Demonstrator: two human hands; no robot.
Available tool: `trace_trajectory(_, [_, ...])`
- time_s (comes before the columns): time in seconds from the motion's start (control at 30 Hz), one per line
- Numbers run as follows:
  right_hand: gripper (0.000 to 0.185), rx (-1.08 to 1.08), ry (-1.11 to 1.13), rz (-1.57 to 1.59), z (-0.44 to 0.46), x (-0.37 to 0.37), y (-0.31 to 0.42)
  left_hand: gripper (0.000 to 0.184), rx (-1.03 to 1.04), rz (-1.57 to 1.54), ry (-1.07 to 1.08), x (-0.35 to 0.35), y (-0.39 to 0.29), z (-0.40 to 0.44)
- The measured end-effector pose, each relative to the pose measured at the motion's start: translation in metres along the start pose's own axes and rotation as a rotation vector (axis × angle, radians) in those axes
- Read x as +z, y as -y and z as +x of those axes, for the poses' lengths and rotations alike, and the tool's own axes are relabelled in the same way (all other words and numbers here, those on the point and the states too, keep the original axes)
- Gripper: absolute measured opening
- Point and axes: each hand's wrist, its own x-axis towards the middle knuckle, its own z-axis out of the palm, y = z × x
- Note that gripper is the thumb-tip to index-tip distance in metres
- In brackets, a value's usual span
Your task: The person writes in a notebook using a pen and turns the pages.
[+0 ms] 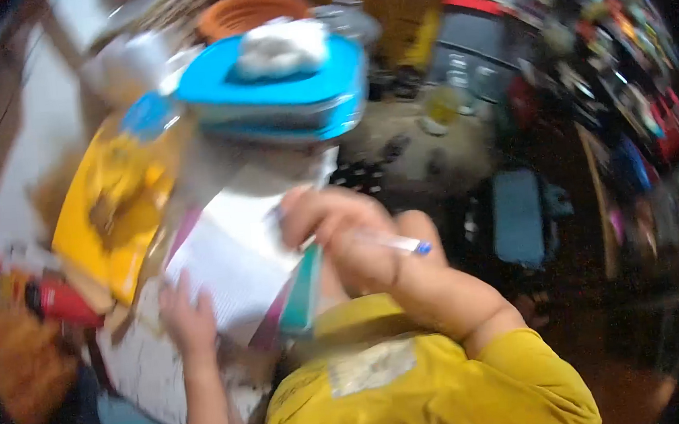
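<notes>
A white notebook lies open on the table at a slant, its page lines blurred. My right hand rests over the right side of the page, fingers closed around a pen. The pen's blue end points back toward my wrist; the writing tip is hidden by the fingers. My left hand lies on the notebook's lower left edge, fingers spread. A green strip, maybe a cover or another book, shows beneath the page by my lap.
Beyond the notebook stands a blue-lidded container with a white bundle on top. An orange basket is behind it. A yellow bag or packet lies at the left. A grey-blue stool stands on the floor at right.
</notes>
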Motion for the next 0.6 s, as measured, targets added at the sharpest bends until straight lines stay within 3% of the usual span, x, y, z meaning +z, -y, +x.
trace_trajectory(0.07, [0.033,0.222,-0.303,0.093,-0.012,-0.006,-0.028,0.052,-0.030,-0.040,0.023,-0.028,-0.026,0.010])
trace_trajectory(0.13, [0.036,0.279,-0.370,0.049,-0.024,-0.021,-0.061,0.053,-0.049,-0.078,0.044,-0.031,-0.022,0.016])
trace_trajectory(0.2, [0.040,0.341,-0.353,-0.056,-0.029,-0.025,-0.067,0.052,-0.146,-0.174,0.200,-0.060,-0.033,0.029])
trace_trajectory(0.3, [0.029,0.375,-0.413,0.009,-0.033,-0.019,-0.084,0.047,-0.209,-0.381,0.115,-0.059,-0.028,0.033])
trace_trajectory(0.4, [0.026,0.407,-0.425,0.024,-0.032,-0.013,-0.092,0.041,-0.177,-0.421,-0.001,-0.039,-0.014,0.032])
trace_trajectory(0.5, [0.026,0.440,-0.458,0.069,-0.028,-0.003,-0.095,0.041,0.087,-0.141,-0.036,-0.051,-0.021,0.029])
trace_trajectory(0.6, [0.025,0.442,-0.448,0.158,-0.026,0.006,-0.095,0.046,0.007,-0.278,0.036,-0.055,-0.019,0.031])
